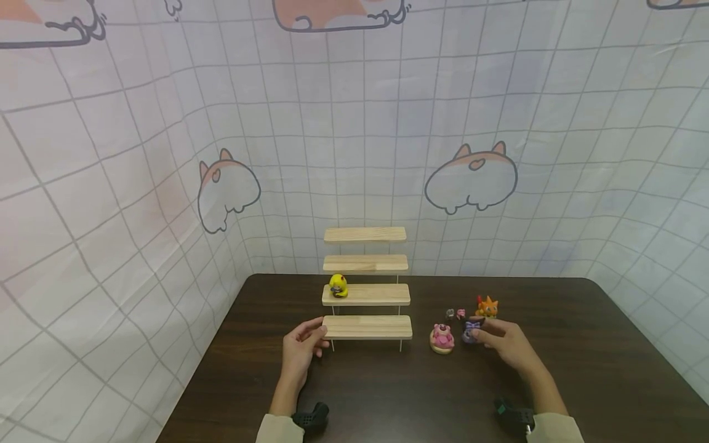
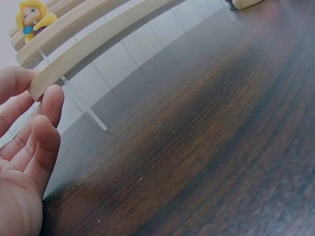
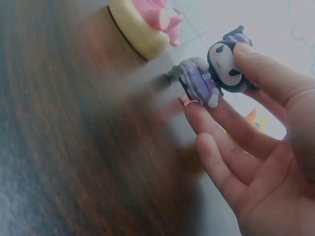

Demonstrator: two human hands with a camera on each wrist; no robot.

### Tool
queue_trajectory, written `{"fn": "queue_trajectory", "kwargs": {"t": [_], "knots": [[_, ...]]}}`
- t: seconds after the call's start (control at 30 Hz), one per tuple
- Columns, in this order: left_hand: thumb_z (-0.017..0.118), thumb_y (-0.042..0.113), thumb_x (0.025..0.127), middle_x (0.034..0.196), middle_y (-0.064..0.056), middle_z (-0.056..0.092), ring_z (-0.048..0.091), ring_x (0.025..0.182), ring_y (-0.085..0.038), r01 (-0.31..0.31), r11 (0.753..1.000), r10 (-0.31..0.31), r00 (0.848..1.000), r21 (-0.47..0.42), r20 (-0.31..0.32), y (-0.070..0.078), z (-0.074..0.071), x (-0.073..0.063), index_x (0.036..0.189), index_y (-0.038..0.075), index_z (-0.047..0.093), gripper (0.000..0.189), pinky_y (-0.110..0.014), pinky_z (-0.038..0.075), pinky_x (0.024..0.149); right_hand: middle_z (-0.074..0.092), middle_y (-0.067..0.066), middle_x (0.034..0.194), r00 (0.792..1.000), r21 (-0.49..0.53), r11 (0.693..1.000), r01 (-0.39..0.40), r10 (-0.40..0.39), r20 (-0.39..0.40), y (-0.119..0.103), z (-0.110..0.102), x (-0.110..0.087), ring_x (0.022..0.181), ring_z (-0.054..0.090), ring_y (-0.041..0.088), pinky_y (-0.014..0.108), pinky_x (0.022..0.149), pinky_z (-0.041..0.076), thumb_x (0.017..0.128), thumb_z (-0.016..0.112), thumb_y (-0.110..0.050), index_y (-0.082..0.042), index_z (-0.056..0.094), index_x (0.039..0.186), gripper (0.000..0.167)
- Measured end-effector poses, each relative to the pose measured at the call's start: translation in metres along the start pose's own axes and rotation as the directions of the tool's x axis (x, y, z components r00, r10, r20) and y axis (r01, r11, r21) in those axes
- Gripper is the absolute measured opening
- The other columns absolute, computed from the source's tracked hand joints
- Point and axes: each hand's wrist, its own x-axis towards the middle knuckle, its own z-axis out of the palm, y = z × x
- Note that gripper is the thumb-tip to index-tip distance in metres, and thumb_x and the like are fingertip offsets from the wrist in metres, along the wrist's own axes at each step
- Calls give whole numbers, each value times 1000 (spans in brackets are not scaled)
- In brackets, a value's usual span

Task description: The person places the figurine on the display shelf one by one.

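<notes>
A tiered wooden display shelf point(image 1: 368, 328) stands on the table. My left hand point(image 1: 300, 349) pinches the left end of its lowest board point(image 2: 74, 59), thumb above and a finger below. In my right hand point(image 1: 509, 346) is a small figurine point(image 3: 227, 66) with a black hood, white face and purple dress, held by the head between thumb and fingers. In the right wrist view it is just off the table. A yellow-haired figurine point(image 1: 338, 287) sits at the left of the second board from the bottom. Left of my right hand is a pink bear figurine point(image 1: 442, 337) on a cream base.
Behind the right hand stands an orange spiky figurine point(image 1: 487, 306). Two tiny figures, one grey point(image 1: 450, 314) and one pink point(image 1: 461, 314), are near it. The dark wooden table point(image 1: 382, 394) meets a white grid-patterned cloth point(image 1: 365, 123) at the back and sides.
</notes>
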Motion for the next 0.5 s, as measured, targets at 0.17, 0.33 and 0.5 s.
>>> {"fn": "queue_trajectory", "kwargs": {"t": [0.17, 0.33, 0.5], "knots": [[79, 21, 91, 86, -1, 74, 70, 64, -13, 0, 1000, 0, 1000, -9, 6, 2, 0, -2, 121, 6, 73, 33, -23, 52, 52, 65, 29, 130, 1000, 16, 1000, 22, -22, -3, -5, -2, 0, 100, 73, 30, 43, 88, 60, 99, 69, -35, 3, 60, 138, 55], [79, 22, 91, 86, -1, 74, 70, 64, -13, -2, 1000, 2, 1000, -12, 9, 4, 0, -3, 121, 7, 73, 34, -23, 52, 51, 60, 31, 136, 1000, 1, 1000, 0, 0, -7, -12, -4, -2, 101, 74, 33, 51, 94, 57, 99, 69, -38, 4, 54, 143, 63], [79, 21, 91, 85, -1, 73, 70, 64, -13, 6, 1000, -6, 1000, -6, 2, 4, 1, -4, 121, 6, 73, 33, -23, 52, 51, 56, 34, 139, 1000, -24, 1000, -16, 15, -11, -17, -5, -2, 101, 74, 35, 55, 97, 56, 99, 67, -40, 6, 49, 146, 69]]}}
